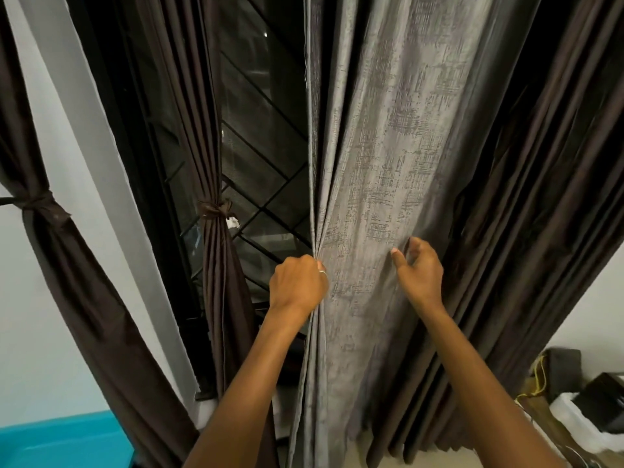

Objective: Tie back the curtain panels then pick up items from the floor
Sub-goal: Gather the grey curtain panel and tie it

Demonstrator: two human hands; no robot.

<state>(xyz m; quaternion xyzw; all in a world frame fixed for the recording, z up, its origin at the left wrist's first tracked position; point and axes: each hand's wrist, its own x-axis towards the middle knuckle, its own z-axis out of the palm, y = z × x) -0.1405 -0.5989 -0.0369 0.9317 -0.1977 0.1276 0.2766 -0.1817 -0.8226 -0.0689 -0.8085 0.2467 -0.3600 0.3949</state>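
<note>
A grey textured curtain panel (381,170) hangs in the middle of the head view. My left hand (297,285) is closed on its left edge, bunching the cloth into folds. My right hand (420,271) rests against the panel further right, fingers curled and apart, thumb up, holding nothing that I can see. A dark brown curtain panel (526,204) hangs loose to the right of the grey one. Another brown panel (216,265) at the window is tied with a brown band (214,209). A third brown panel (57,251) at far left is tied too.
A dark window with a diagonal metal grille (263,136) lies behind the curtains. A teal surface (64,440) sits at the bottom left. At the lower right are a dark bag with a yellow cord (540,376), white items (574,417) and a black box (607,400).
</note>
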